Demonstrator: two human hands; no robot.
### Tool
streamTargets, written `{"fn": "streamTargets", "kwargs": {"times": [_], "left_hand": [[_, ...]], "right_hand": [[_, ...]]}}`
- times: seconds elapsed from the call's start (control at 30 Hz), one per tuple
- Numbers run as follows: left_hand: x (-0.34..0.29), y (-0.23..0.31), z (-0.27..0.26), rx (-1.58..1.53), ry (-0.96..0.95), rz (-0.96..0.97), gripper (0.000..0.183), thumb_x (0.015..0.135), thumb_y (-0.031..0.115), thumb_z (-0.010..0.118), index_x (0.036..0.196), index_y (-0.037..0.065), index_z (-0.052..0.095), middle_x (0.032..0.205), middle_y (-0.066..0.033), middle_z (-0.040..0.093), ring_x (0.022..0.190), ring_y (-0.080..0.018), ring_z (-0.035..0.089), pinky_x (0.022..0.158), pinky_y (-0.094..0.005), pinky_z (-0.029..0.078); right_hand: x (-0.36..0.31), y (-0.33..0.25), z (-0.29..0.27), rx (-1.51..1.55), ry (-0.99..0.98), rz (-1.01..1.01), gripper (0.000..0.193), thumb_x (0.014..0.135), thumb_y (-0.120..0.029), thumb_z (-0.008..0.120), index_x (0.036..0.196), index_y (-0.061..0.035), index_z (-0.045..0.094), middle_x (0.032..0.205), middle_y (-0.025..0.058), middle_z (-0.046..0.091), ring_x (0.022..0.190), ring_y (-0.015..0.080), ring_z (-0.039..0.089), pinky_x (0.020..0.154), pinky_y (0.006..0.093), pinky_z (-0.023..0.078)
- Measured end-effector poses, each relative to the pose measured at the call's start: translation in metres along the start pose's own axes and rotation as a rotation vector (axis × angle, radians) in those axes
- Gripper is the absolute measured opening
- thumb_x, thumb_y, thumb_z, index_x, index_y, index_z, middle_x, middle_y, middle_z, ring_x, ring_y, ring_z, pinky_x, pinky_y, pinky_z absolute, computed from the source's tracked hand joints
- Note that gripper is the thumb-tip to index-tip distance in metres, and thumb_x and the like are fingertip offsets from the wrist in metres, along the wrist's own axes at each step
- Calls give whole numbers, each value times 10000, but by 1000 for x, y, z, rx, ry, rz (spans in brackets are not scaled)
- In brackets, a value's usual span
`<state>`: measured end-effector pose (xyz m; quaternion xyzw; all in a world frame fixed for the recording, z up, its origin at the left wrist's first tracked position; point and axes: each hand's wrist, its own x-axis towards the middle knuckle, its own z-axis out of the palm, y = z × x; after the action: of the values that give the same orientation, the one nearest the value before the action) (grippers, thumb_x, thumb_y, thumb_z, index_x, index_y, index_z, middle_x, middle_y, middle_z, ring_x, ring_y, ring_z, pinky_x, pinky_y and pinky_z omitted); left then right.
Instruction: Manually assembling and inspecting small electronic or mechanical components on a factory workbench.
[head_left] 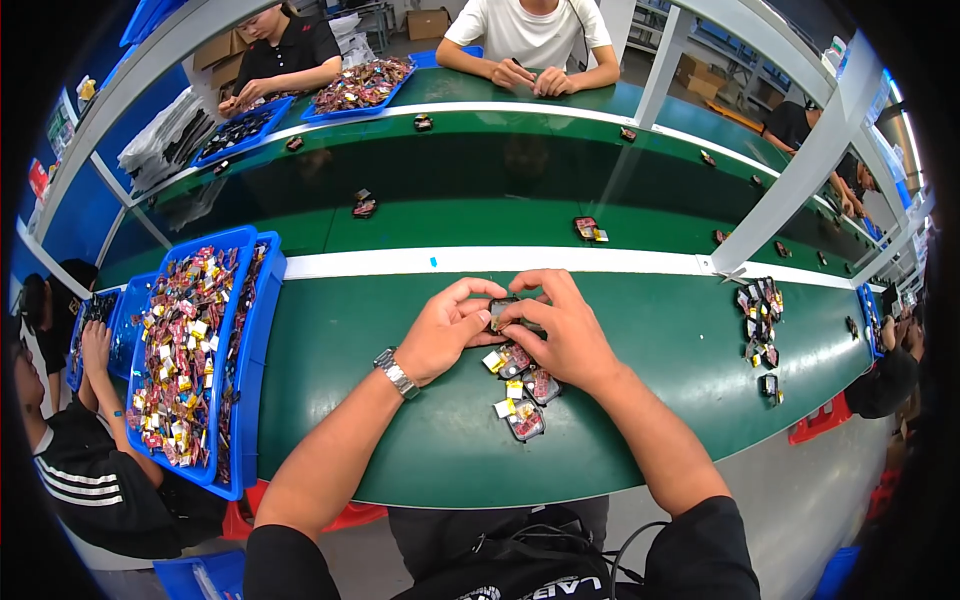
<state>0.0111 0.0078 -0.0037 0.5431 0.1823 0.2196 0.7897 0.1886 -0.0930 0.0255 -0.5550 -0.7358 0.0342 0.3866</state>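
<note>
Over the green worktop (420,460), my left hand (437,332) and my right hand (565,335) meet at a small dark-framed electronic part (499,312). The left fingers grip its left side. On the right side, my right thumb and index finger pinch it, covering much of its detail. Just below the hands lie several similar parts (526,420), black-edged with reddish boards and yellow and white tabs. They sit in a loose cluster, apart from both palms.
At left stand stacked blue trays (250,400) heaped with similar parts. More parts (760,325) lie in a row at right. A white rail (480,262) separates my worktop from a green belt (450,215) carrying scattered parts. Co-workers sit opposite and at both sides. A white post (790,190) rises at right.
</note>
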Motion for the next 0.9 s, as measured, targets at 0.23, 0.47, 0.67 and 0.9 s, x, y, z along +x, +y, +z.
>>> {"fn": "streamTargets", "kwargs": {"times": [0.23, 0.47, 0.67, 0.9], "left_hand": [[-1, 3, 1, -48, -44, 6, 344, 937, -7, 527, 1271, 25, 454, 1187, -120, 608, 1094, -192, 616, 958, -347, 529], [0, 2, 2, 50, -93, 95, 391, 896, -29, 596, 1260, 8, 459, 1204, -131, 590, 1081, -177, 605, 955, -318, 516], [0, 3, 1, 27, -62, 20, 342, 922, 12, 584, 1245, 25, 472, 1213, -121, 588, 1093, -174, 604, 955, -331, 519], [0, 3, -2, 0, -103, -17, 264, 951, 28, 540, 1210, 37, 490, 1186, -112, 607, 1088, -181, 613, 938, -346, 532]], "right_hand": [[-1, 5, 5, 61, 14, 67, 107, 784, -69, 720, 891, -74, 716, 1141, 74, 579, 1041, 267, 546, 828, 362, 506], [0, 0, 6, 10, 21, 77, 90, 788, -92, 712, 867, -49, 708, 1121, 65, 590, 1050, 262, 555, 843, 362, 499], [2, 0, -2, 7, -46, -5, 94, 792, -91, 701, 870, -39, 695, 1142, 74, 586, 1083, 278, 546, 906, 383, 477], [1, 4, -10, 89, -196, -60, 124, 851, -119, 672, 957, -58, 683, 1234, 86, 540, 1150, 293, 508, 936, 398, 462]]}}
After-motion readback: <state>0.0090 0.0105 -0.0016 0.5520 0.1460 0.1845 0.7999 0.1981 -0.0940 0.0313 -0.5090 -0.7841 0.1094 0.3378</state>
